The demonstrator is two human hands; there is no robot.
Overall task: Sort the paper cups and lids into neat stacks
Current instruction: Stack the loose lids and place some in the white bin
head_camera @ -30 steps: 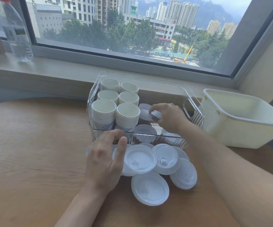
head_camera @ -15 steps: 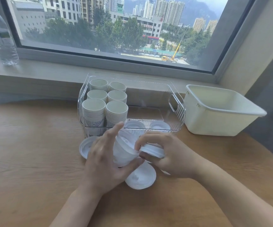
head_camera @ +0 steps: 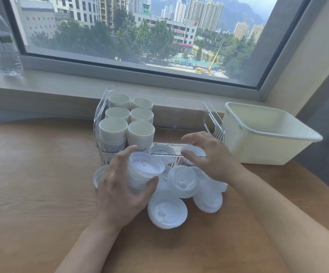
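My left hand point(head_camera: 118, 192) grips a short stack of white lids point(head_camera: 143, 173), held tilted just above the table. My right hand point(head_camera: 211, 156) hovers with fingers spread and empty, over the loose lids and the front wall of the clear bin point(head_camera: 215, 133). Several loose white lids point(head_camera: 181, 182) lie scattered on the wooden table in front of the bin, one nearest me point(head_camera: 167, 210). Several stacks of paper cups point(head_camera: 113, 133) stand in the left part of the bin. Two lids point(head_camera: 160, 150) lie inside the bin behind its front wall.
An empty cream plastic tub point(head_camera: 268, 134) stands to the right of the clear bin. A water bottle point(head_camera: 0, 40) stands on the window sill at far left. The wooden table point(head_camera: 31, 184) stretches left and toward me.
My right hand came out of the bin, met the left hand's lid stack, then let go and spread open to the right. My left hand picked up the lid stack.
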